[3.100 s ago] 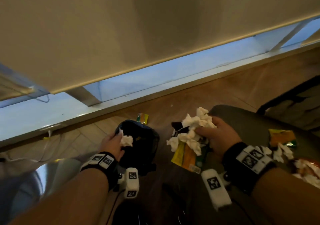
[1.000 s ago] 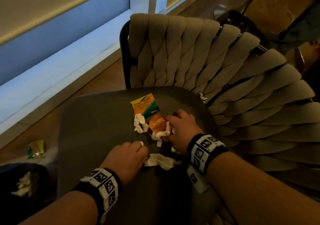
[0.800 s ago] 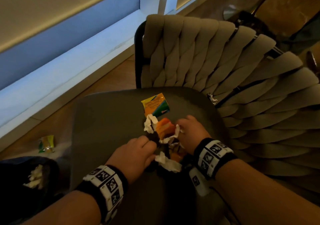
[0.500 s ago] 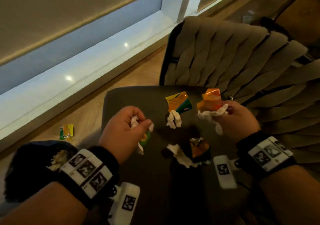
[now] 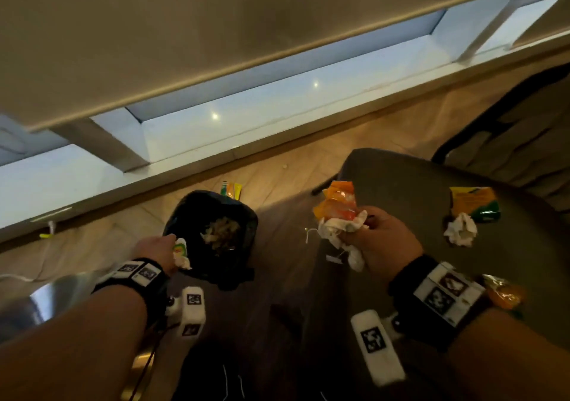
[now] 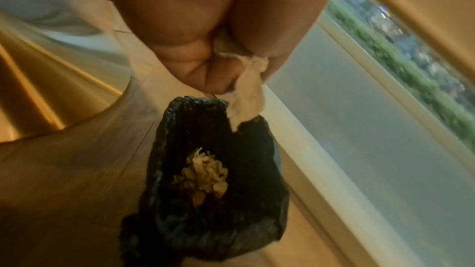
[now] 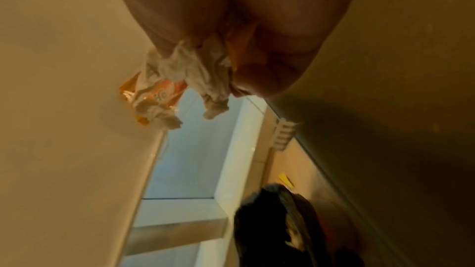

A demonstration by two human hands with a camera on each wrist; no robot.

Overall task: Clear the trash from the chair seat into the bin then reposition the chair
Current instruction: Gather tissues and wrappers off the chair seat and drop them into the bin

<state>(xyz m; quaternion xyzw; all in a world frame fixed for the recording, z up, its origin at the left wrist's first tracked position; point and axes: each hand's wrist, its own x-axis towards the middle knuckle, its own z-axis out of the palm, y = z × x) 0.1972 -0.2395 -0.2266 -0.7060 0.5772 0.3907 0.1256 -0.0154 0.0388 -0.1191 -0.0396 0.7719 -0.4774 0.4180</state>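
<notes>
A black-lined bin (image 5: 216, 237) stands on the wooden floor, with crumpled paper inside (image 6: 205, 172). My left hand (image 5: 160, 251) grips a wad of tissue with a small wrapper (image 5: 181, 254) at the bin's near rim; the tissue (image 6: 246, 100) hangs from my curled fingers. My right hand (image 5: 373, 240) holds an orange wrapper (image 5: 337, 204) and white tissues (image 7: 195, 70) above the left edge of the grey chair seat (image 5: 410, 184). A crumpled tissue (image 5: 460, 230), a yellow-green packet (image 5: 473, 203) and an orange wrapper (image 5: 505, 292) lie on the seat.
A yellow-green wrapper (image 5: 231, 189) lies on the floor behind the bin. A low window ledge (image 5: 185, 166) runs along the far side. A shiny metal base (image 5: 46, 302) sits at the lower left. The chair's woven back (image 5: 518, 141) is at the right.
Both hands have lifted off the seat with trash. The left hand has swung left to the bin; the right hand has moved to the seat's left edge. My view has turned left.
</notes>
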